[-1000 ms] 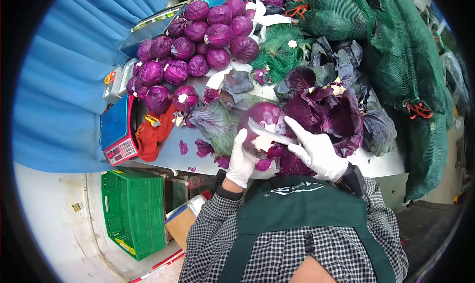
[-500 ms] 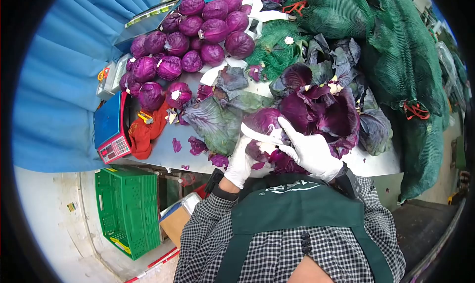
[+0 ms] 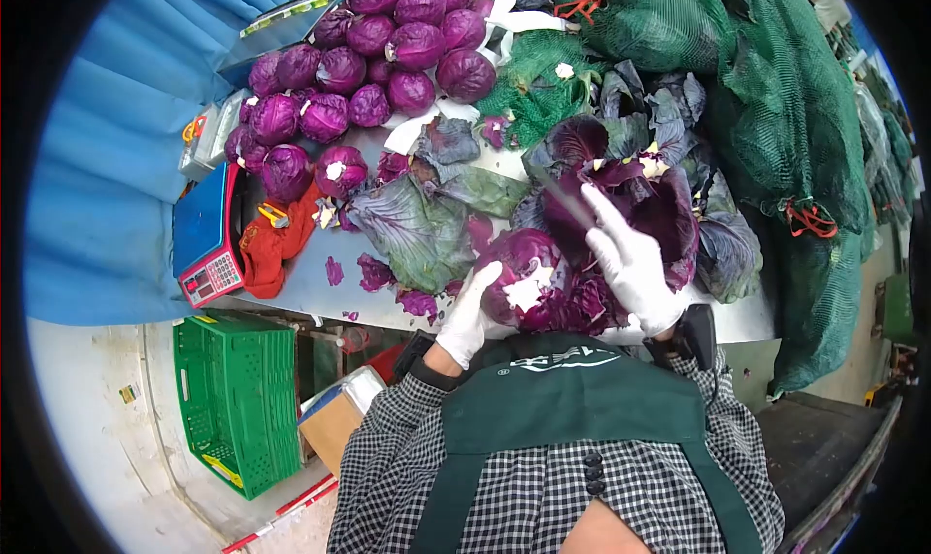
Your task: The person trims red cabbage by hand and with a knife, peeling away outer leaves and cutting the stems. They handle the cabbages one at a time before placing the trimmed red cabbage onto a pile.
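My left hand (image 3: 466,322), in a white glove, grips the left side of a red cabbage (image 3: 524,251) close to my apron. The cabbage's pale cut stem end faces me. My right hand (image 3: 635,271), gloved too, is closed around a knife, raised to the right of the cabbage. Its blade (image 3: 564,199) is blurred and points up and left; the handle is hidden in my palm. Behind that hand lie loose purple outer leaves (image 3: 669,220). A large green-purple leaf (image 3: 412,234) lies left of the cabbage.
Several red cabbages (image 3: 369,35) are piled at the back left. A scale (image 3: 204,229) and red cloth (image 3: 276,249) with a yellow-handled cutter (image 3: 274,215) lie left. Green mesh sacks (image 3: 776,118) line the right. Green crates (image 3: 238,399) stand below the table's left edge.
My right hand has lifted off the cabbage and moved right and up, with the knife blade now showing. The cabbage has turned, bringing its cut stem end toward me; my left hand stays on it.
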A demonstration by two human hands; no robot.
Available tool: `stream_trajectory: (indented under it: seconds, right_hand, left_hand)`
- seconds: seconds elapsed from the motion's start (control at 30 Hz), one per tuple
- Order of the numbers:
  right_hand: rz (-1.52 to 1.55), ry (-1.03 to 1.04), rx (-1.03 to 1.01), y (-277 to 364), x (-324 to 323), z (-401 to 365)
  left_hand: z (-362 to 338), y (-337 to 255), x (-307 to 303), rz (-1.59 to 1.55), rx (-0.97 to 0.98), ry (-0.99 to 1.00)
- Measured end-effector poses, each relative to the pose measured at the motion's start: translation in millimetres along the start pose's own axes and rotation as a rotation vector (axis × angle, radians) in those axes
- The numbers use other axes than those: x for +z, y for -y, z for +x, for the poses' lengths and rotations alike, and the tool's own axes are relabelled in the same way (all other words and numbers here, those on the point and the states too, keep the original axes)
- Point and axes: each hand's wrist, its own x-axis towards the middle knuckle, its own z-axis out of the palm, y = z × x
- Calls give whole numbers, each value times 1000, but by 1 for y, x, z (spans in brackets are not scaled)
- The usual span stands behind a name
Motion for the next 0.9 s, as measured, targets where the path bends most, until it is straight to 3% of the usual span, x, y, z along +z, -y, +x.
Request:
stream_trajectory:
  seconds: [0.13, 0.2, 0.27, 0.5, 0.73, 0.8, 0.9]
  right_hand:
    - [-248, 399, 45, -2, 15, -17]
    - [-268, 380, -29, -3, 20, -20]
    - [-393, 428, -54, 0, 20, -18]
    - [-364, 385, -96, -3, 25, -16]
    - [-481, 343, -144, -7, 30, -18]
    - [-487, 302, -155, -8, 33, -19]
    - [-448, 256, -160, -10, 36, -22]
  left_hand:
    - [1, -4, 2, -22, 110, 56]
    - [2, -7, -3, -38, 74, 31]
    - [-1, -8, 0, 15, 170, -49]
    - [-5, -5, 1, 40, 148, -109]
    - [-4, -2, 3, 45, 164, -112]
    - [0, -3, -1, 40, 157, 29]
    - [-6, -9, 8, 25, 137, 29]
